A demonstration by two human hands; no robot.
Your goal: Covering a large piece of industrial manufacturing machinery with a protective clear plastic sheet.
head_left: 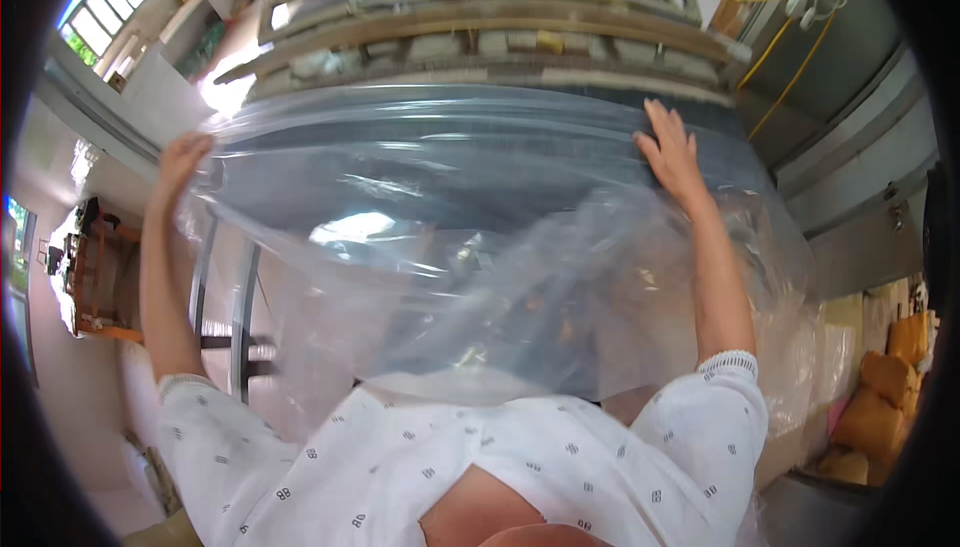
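A wide clear plastic sheet (480,267) spreads in wrinkled folds before me, over a dark grey covered piece (722,122), and hangs down toward my body. At its far left corner my left hand (184,161) is closed, with the sheet's edge pinched in the fingers. My right hand (672,152) lies at the far right part of the sheet, palm down, fingers spread and holding nothing. Beyond the sheet's far edge stands a wooden frame (480,29) with several long slats. The sheet blurs what lies under it.
Metal legs (243,317) stand below the sheet on the left. An orange rack (95,287) is farther left. Yellow cords (785,62) hang at the far right. Brownish-orange padded pieces (880,397) are piled at the lower right, past a grey panel (868,237).
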